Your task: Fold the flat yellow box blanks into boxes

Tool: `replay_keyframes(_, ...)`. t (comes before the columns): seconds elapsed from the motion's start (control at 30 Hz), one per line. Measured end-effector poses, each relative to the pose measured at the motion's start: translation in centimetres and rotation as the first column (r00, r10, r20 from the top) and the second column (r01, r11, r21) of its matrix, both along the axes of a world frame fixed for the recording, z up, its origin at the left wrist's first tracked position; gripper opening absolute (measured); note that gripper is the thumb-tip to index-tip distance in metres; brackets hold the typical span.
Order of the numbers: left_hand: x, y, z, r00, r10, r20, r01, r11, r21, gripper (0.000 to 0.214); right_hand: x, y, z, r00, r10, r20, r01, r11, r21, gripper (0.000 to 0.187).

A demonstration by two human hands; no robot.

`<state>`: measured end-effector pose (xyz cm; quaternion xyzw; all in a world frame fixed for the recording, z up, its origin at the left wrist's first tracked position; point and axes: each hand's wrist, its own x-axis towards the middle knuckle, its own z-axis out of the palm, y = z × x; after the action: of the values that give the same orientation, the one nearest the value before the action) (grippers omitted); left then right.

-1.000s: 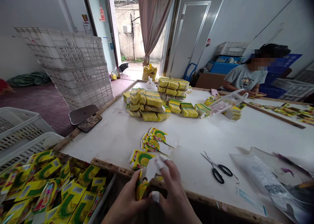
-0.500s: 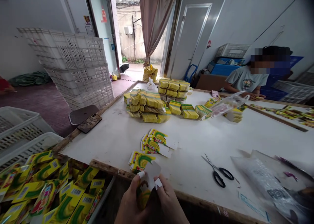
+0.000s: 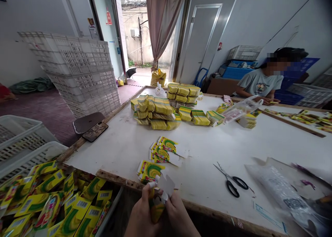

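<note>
1 yellow box (image 3: pixel 157 210), bottom center, is pinched between left hand (image 3: pixel 140 211) and right hand (image 3: pixel 178 210) at the table's (image 3: pixel 202 174) near edge; bare space separates it from 1 pair of scissors (image 3: pixel 228 177), lower right.

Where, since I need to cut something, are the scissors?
In the head view, the scissors lie on the white table, to the right of the right hand and left of the nearer clear plastic bag.
</note>
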<state>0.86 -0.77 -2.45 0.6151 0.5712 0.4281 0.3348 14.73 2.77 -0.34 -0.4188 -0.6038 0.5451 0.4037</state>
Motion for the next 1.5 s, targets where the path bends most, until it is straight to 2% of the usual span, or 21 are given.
replay_keyframes(0.07,-0.5,0.4,0.1,0.998,-0.057,0.026,0.058,0.997,-0.045,0.065,0.3,-0.6,-0.3,0.996,0.062,0.065,-0.068,0.993,0.100,0.053)
replay_keyframes(0.17,-0.8,0.9,0.3,0.989,-0.147,0.023,0.148,0.984,-0.096,0.063,0.4,-1.1,-0.5,0.980,0.126,0.157,-0.168,0.943,0.288,0.059)
replay_keyframes(0.23,-0.7,0.9,0.3,0.999,-0.050,-0.002,0.050,0.995,-0.091,0.058,0.4,-1.1,-0.4,0.977,0.123,0.176,-0.178,0.924,0.339,0.054)
replay_keyframes(0.33,-0.3,0.4,0.4,0.986,0.167,-0.023,-0.168,0.984,-0.054,0.057,0.5,-0.8,0.1,0.978,0.089,0.187,-0.148,0.931,0.334,0.050)
replay_keyframes(0.4,-0.4,0.0,0.4,0.979,0.199,-0.048,-0.201,0.979,-0.045,0.060,0.8,-0.6,0.7,0.961,0.118,0.249,-0.195,0.929,0.313,0.050)
replay_keyframes(0.5,-1.1,-0.3,0.4,0.985,0.155,-0.076,-0.159,0.986,-0.052,0.065,1.4,-0.3,2.0,0.909,0.212,0.360,-0.311,0.918,0.244,0.045)
replay_keyframes(0.6,-1.6,-0.4,0.3,0.995,0.068,-0.074,-0.073,0.995,-0.065,0.067,2.2,0.2,3.3,0.881,0.266,0.392,-0.364,0.910,0.198,0.034)
replay_keyframes(0.7,-1.7,-0.6,0.0,0.997,-0.003,-0.075,-0.002,0.998,-0.062,0.069,2.7,0.5,4.1,0.844,0.301,0.443,-0.409,0.897,0.170,0.034)
replay_keyframes(0.8,-1.9,-0.7,-0.8,0.993,-0.019,-0.113,0.016,0.999,-0.028,0.071,2.4,0.3,3.7,0.832,0.272,0.484,-0.385,0.910,0.151,0.039)
replay_keyframes(0.97,-3.5,-0.7,-1.8,0.973,0.006,-0.232,-0.003,1.000,0.012,0.074,0.9,-0.5,2.3,0.869,0.213,0.447,-0.329,0.923,0.199,0.047)
replay_keyframes(1.1,-4.2,-0.4,-0.9,0.975,-0.101,-0.196,0.091,0.994,-0.060,0.074,1.3,-0.1,2.9,0.863,0.276,0.423,-0.379,0.907,0.182,0.037)
replay_keyframes(1.2,-3.8,-0.1,0.0,0.980,-0.118,-0.158,0.108,0.992,-0.067,0.073,2.0,0.4,3.3,0.841,0.343,0.417,-0.430,0.893,0.133,0.031)
replay_keyframes(1.3,-3.5,0.4,0.5,0.960,-0.106,-0.257,0.107,0.994,-0.012,0.067,1.5,0.3,2.9,0.892,0.291,0.345,-0.369,0.910,0.186,0.039)
replay_keyframes(1.4,-4.4,0.7,0.4,0.934,-0.100,-0.342,0.108,0.994,0.005,0.064,0.3,0.1,2.0,0.956,0.169,0.240,-0.229,0.940,0.252,0.067)
replay_keyframes(1.47,-6.2,0.8,0.2,0.927,-0.031,-0.374,0.026,0.999,-0.019,0.064,-0.1,0.5,1.6,0.968,0.058,0.242,-0.119,0.963,0.243,0.072)
replay_keyframes(1.5,-7.4,0.8,0.2,0.917,0.056,-0.395,-0.066,0.998,-0.013,0.066,-0.2,0.8,1.4,0.956,-0.016,0.292,-0.056,0.970,0.238,0.065)
